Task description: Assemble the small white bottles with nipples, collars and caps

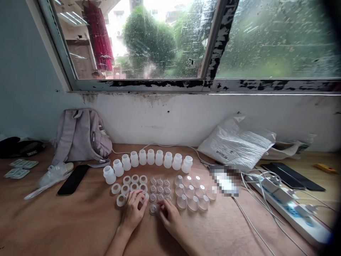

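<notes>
My left hand (pixel 132 210) rests on the wooden table (pixel 80 220), fingers curled over a white screw ring (pixel 143 197) among several rings (pixel 125 188). My right hand (pixel 170 214) lies beside it, fingertips pinching at a small clear teat (pixel 153 209) at the front of a block of teats (pixel 160 188). Behind them curves a row of several small white bottles (pixel 150 157). To the right sit several clear dome caps (pixel 193 193).
A grey backpack (pixel 81 135) leans on the wall at the left, a black phone (pixel 73 179) and a plastic bag (pixel 52 176) before it. On the right lie a white plastic bag (pixel 237 142), cables, a power strip (pixel 290 209) and two dark phones (pixel 290 176).
</notes>
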A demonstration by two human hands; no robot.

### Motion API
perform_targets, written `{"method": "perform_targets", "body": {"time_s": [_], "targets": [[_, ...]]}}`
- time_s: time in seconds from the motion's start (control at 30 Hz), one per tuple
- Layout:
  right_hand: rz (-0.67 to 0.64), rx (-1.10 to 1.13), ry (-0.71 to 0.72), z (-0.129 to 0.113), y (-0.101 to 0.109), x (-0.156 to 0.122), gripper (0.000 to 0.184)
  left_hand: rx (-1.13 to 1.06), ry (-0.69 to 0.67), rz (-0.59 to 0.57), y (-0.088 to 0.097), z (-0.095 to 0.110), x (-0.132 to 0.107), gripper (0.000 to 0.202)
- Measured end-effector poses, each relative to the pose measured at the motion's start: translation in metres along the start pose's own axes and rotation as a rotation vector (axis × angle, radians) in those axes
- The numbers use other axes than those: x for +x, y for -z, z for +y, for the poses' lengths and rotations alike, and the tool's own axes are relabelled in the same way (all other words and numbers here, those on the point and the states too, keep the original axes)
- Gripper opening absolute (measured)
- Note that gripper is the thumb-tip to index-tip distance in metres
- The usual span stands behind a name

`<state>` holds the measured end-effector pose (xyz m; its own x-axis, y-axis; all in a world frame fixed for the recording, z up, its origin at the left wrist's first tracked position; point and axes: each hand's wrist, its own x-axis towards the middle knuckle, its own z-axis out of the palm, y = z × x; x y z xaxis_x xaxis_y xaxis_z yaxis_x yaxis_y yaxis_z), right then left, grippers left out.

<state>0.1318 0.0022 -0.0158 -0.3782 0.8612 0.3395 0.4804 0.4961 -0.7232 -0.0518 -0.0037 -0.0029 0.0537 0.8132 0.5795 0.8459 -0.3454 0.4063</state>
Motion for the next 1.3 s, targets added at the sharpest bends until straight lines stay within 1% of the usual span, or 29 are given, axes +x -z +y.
{"method": "perform_targets", "body": {"time_s": [0.17,0.23,0.37,0.43,0.57,0.63,0.73,0.83,0.93,1.0,1.1,1.23,1.3], "targets": [[-0.040,-0.094,0.044,-0.002,-0.006,-0.001,0.025,-0.215,0.016,-0.056,0.002,0.006,-0.002,0.011],[-0.033,-0.107,0.037,-0.003,-0.007,0.000,0.023,-0.263,0.001,-0.090,0.003,0.007,-0.004,0.009],[0.014,-0.033,0.000,-0.006,-0.004,0.001,0.014,-0.318,-0.047,-0.126,0.003,0.010,-0.007,0.007],[0.044,0.018,-0.020,-0.006,-0.001,0.001,0.012,-0.352,-0.036,-0.109,0.002,0.011,-0.008,0.010],[0.102,0.145,-0.092,-0.007,0.001,0.002,0.011,-0.415,0.047,-0.059,0.001,0.014,-0.010,0.027],[0.146,0.196,-0.119,-0.009,0.001,0.003,0.009,-0.431,0.070,-0.062,0.001,0.018,-0.010,0.034],[0.210,0.233,-0.106,-0.011,0.002,0.002,0.007,-0.466,0.074,-0.074,0.002,0.023,-0.008,0.035],[0.192,0.246,-0.051,-0.014,0.003,-0.001,0.010,-0.522,0.055,-0.109,0.004,0.028,-0.005,0.033],[0.128,0.271,-0.001,-0.020,0.005,-0.004,0.018,-0.524,0.021,-0.162,0.005,0.029,-0.004,0.033],[0.086,0.308,0.007,-0.023,0.007,-0.006,0.024,-0.510,0.015,-0.187,0.005,0.028,-0.004,0.033],[0.094,0.392,-0.033,-0.023,0.007,-0.006,0.025,-0.511,0.019,-0.197,0.003,0.026,-0.004,0.034],[0.151,0.430,-0.108,-0.016,0.002,-0.003,0.011,-0.533,0.021,-0.231,0.002,0.025,-0.005,0.035],[0.188,0.423,-0.147,-0.013,-0.001,-0.002,0.015,-0.563,0.021,-0.269,0.003,0.025,-0.005,0.035]]}}
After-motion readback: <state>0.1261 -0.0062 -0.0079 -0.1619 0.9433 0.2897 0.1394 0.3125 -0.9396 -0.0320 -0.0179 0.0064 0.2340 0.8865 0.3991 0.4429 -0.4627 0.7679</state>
